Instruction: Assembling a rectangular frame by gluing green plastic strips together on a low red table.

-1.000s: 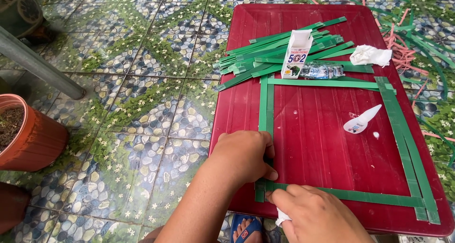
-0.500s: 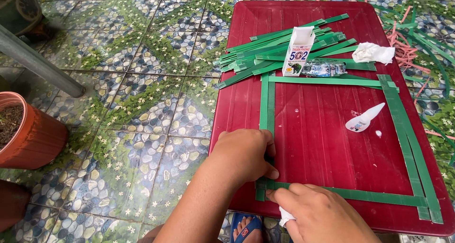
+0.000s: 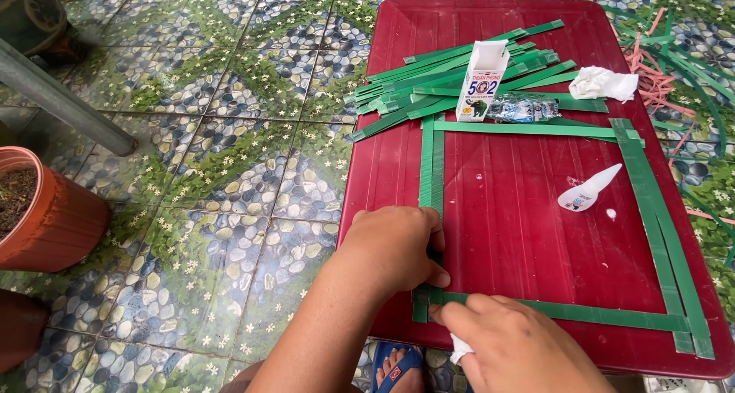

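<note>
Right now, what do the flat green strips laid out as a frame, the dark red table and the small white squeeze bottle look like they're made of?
Flat green strips: probably plastic strapping band, thin, stiff, faint sheen.
Dark red table: looks like moulded plastic, with glossy ribbed grooves and rounded corners.
Small white squeeze bottle: likely soft translucent plastic, with a tapered nozzle.
Both the left hand and the right hand press the frame's near corner.

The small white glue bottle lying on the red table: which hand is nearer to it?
Right. The right hand sits at the frame's bottom strip, below-left of the glue bottle; the left hand presses the frame's near-left corner, farther left.
</note>
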